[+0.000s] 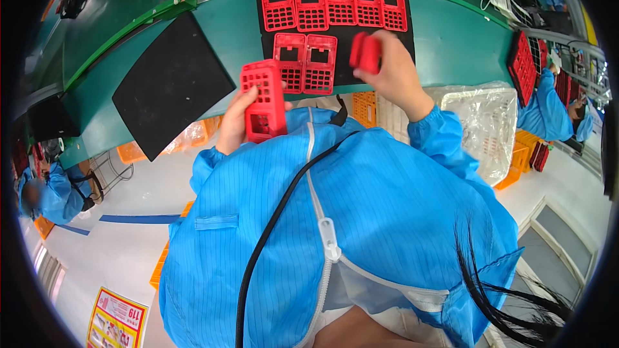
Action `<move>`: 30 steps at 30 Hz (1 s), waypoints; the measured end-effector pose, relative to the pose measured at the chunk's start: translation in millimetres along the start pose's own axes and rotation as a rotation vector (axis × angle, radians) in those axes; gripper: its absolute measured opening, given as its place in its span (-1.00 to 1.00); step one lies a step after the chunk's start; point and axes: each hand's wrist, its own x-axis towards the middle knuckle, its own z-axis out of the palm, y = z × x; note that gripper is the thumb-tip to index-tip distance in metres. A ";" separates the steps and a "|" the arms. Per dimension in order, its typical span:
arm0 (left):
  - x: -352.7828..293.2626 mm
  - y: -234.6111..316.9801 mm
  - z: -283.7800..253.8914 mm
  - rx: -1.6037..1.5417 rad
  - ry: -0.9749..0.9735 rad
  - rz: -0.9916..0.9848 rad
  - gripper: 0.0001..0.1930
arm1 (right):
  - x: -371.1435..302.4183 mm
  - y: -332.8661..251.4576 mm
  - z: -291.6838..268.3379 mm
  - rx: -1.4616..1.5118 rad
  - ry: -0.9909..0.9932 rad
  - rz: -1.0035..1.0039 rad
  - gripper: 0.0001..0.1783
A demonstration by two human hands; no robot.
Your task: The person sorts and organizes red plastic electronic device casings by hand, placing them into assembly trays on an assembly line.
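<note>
My left hand is closed around a red plastic device housing with a window opening and a grid of key holes. It is tilted up close in front of my chest. My right hand grips a red plastic part above the right side of a black mat. Motion smears that part and its face is turned away, so I cannot tell its exact shape. On the mat, several similar red housings lie in a far row. Two more housings sit side by side nearer me.
Another black mat lies askew on the green table at left. A plastic-lined white basket stands by my right forearm. Further right, a rack holds a red panel near a co-worker's blue sleeve. Orange crates stand below the table edge.
</note>
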 end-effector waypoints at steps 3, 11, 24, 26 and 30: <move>-4.5 3.7 0.3 -0.025 0.045 0.074 -0.52 | 9.6 21.9 -2.5 -0.532 -0.284 -0.728 -0.51; 16.9 -5.5 -30.9 0.185 0.250 0.201 -0.59 | 4.2 54.4 -22.0 -0.339 -0.158 -0.609 -0.66; 39.7 -22.2 -19.6 0.170 0.359 0.105 -0.59 | -22.8 96.2 9.4 0.092 0.348 -0.097 -0.27; 40.1 -22.2 -15.8 0.185 0.345 0.113 -0.61 | -46.7 90.8 -2.0 -0.221 0.139 -0.277 -0.10; 42.8 -28.1 -16.9 0.197 0.371 0.133 -0.62 | -37.8 80.7 26.7 -0.172 -0.057 -0.354 -0.18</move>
